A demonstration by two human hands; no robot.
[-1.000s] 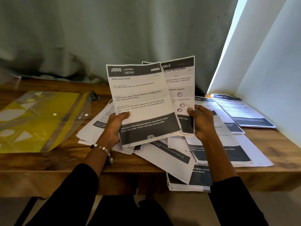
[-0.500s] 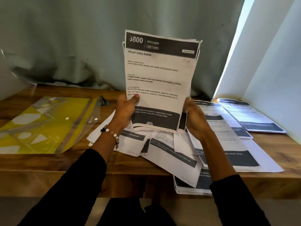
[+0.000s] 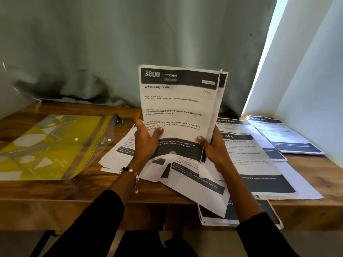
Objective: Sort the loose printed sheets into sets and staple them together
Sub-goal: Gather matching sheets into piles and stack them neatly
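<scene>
We hold one set (image 3: 179, 112) upright between left hand (image 3: 146, 140) and right hand (image 3: 213, 147), both clasping its sides above the tabletop's (image 3: 55, 190) front edge, unstapled, with loose sheets (image 3: 196, 186) still unsorted and the stapler (image 3: 117, 120) untouched.

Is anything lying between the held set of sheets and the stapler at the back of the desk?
Nothing visible. The stapler sits on bare wood behind the folder's corner, left of the held set; only loose sheets lie nearer.
</scene>
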